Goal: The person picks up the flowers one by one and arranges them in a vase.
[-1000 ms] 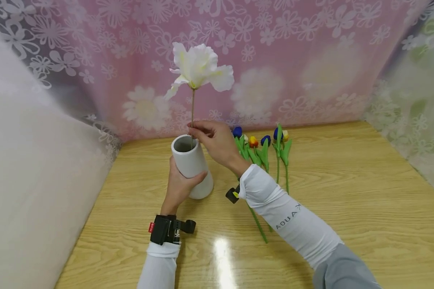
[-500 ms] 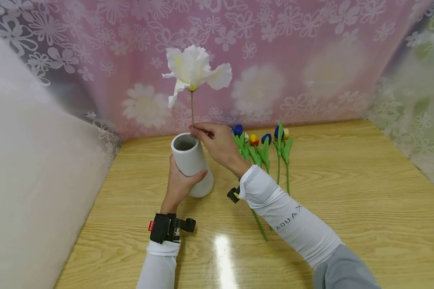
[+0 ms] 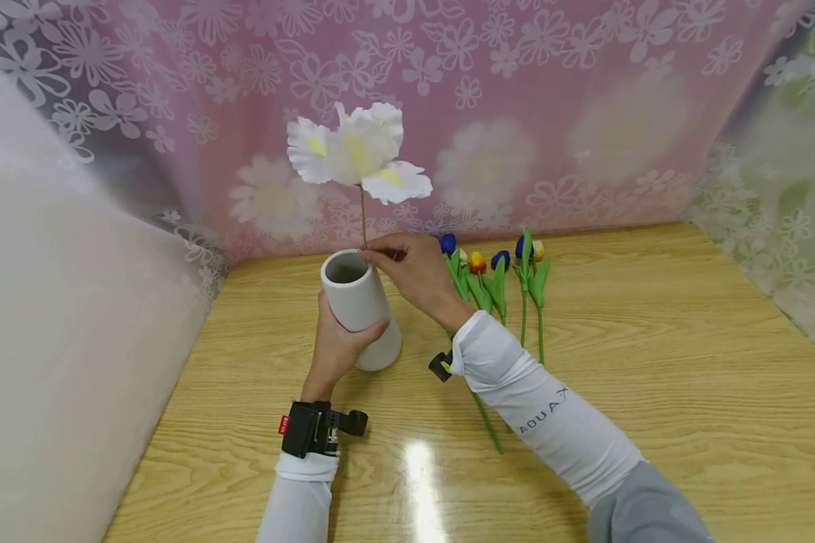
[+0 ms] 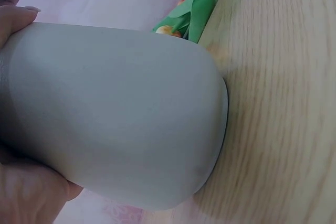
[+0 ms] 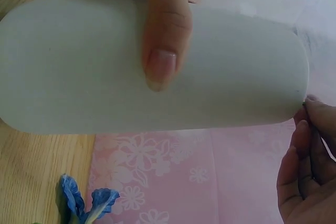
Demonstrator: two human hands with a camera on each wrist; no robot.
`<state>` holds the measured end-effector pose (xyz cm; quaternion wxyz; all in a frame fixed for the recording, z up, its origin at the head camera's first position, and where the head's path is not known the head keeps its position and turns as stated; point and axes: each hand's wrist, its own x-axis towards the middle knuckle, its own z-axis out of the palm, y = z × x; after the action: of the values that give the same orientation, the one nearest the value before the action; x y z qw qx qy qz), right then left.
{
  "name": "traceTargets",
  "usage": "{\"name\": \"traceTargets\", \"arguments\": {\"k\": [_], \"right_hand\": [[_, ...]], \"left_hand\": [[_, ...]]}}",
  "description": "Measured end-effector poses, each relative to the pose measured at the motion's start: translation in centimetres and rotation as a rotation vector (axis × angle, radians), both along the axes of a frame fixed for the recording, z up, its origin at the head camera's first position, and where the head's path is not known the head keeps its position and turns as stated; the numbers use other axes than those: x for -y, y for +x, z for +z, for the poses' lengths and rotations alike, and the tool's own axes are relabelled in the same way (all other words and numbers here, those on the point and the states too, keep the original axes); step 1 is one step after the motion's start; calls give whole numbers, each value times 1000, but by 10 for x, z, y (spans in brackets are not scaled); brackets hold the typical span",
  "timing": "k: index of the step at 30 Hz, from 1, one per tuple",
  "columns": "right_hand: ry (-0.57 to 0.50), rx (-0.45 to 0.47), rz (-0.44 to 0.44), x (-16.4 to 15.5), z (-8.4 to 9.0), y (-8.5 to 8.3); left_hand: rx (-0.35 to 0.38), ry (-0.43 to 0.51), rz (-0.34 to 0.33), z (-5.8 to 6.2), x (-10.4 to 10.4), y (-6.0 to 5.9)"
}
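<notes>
Table (image 3: 652, 362) was glossy wood, pink floral curtain (image 3: 550, 90) far behind. Left hand (image 3: 336, 351) gripped vase (image 3: 360, 305); right hand (image 3: 414, 271) pinched white flower (image 3: 356, 151) stem at rim; tulips (image 3: 496, 279) lay right.

Only legible text I see: "AQUA X" in grey letters on the white sleeve (image 3: 543, 407) of the right forearm, head view. The red tag (image 3: 284, 426) on the left wrist camera mount has print too small to read.
</notes>
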<state>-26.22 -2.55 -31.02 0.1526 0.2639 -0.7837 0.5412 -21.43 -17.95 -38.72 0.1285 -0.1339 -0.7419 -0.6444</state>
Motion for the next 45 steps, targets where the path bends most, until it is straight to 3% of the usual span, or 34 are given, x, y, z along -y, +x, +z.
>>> {"name": "traceTargets", "arguments": {"k": [6,10,16,21,24,28,32,45], "right_hand": [[76,-92,-33,-1,-2,0],[107,-100,-45,0,-3,0],[171,-107,-62,0,-5,0],[148,-95,-30,0,-6,1],[188,-36,-32,0,-6,3],[251,-106,-72,0,-4,5],[245,-209,-108,1,-3,5],[383,-178,-96,3,1,6]], "left_hand": [[-3,2,-3,-1,0,1],[0,-2,6,0,0,1],[3,8,-5,0,0,0],[-1,3,0,0,0,1],[1,-4,5,0,0,1],[-6,-2,2,0,0,1],[-21,4,-4,0,0,0],[-21,8,-6,-1,1,-1]]}}
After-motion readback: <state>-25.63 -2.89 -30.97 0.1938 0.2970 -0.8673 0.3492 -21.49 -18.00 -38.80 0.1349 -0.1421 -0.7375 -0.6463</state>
